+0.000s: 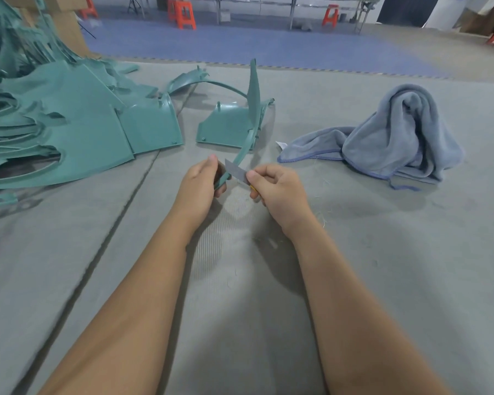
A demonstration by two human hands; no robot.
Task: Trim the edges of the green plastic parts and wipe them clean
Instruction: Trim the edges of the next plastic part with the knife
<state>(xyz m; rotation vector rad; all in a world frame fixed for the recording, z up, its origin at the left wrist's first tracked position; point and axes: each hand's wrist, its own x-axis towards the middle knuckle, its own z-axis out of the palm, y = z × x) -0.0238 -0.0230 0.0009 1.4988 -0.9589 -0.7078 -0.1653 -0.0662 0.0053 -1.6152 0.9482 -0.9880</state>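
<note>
A long curved green plastic part (251, 109) rises from the left hand (201, 185), whose fingers curl around its lower end above the grey mat (382, 266). The right hand (277, 189) pinches a utility knife blade (236, 172) between thumb and fingers, its edge laid against the part near the left thumb. Beyond lies another green part (226, 126); a pile of green parts (54, 115) sits left, and a grey-blue towel (397, 138) lies crumpled to the right.
</note>
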